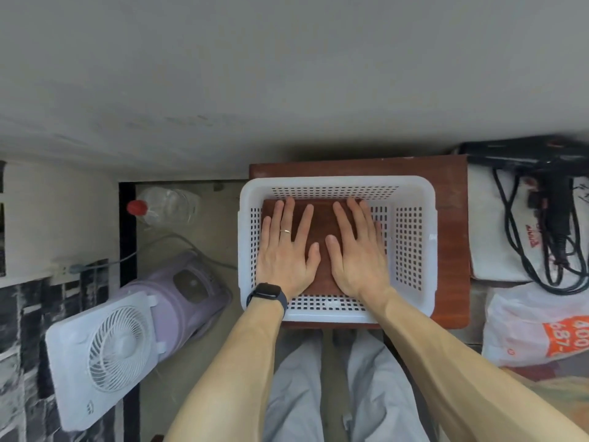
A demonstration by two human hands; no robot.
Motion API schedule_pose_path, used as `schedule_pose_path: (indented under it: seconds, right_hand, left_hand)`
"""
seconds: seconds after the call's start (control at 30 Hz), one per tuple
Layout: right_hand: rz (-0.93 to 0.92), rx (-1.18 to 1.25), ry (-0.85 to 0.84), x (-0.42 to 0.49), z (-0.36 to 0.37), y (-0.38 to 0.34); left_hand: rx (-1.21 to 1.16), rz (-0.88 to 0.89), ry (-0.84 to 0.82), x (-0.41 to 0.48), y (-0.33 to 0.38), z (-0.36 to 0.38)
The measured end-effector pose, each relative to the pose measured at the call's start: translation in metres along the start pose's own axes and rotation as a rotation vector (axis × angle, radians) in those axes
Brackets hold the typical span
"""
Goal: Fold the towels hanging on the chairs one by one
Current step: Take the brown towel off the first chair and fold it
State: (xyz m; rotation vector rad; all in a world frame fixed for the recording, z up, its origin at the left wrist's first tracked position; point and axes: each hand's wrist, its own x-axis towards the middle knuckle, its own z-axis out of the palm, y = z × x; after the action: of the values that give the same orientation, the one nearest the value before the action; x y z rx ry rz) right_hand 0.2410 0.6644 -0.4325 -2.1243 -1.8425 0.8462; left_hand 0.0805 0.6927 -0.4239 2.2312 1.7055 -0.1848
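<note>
Left hand: the left hand (287, 250) lies flat, fingers straight and spread, palm down on the towel (320, 224) — grasping nothing; a dark watch (267, 295) sits on the wrist and a ring (285, 231) on one finger.
Right hand: the right hand (357, 250) is likewise flat and released, pressing the same towel just beside the left.
Towel: red-brown, folded into a flat square, in the left part of the basket (338, 181).
Basket: white, perforated, standing on a small red-brown table (452, 218).
Left of table: a white fan (105, 342) and a clear bottle (165, 205) with a red cap, on the floor.
Right of table: black cables (541, 234) — nearer, a printed plastic bag (535, 327).
</note>
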Motion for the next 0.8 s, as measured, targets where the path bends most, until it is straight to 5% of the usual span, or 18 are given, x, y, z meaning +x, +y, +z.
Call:
schedule_pose_path:
  seconds: [0.3, 0.43, 0.8]
  right_hand:
    - [0.009, -0.246, -0.282, 0.001, -0.051, -0.02]
    - [-0.057, -0.335, -0.267, -0.015, -0.11, -0.042]
    - [-0.296, -0.127, -0.264, -0.072, -0.214, -0.127]
  left_hand:
    - [-0.015, 0.015, -0.107, -0.007, 0.006, -0.038]
    - [-0.026, 0.05, -0.05, -0.028, 0.0, -0.087]
    - [-0.355, -0.429, 0.147, -0.134, -0.028, -0.198]
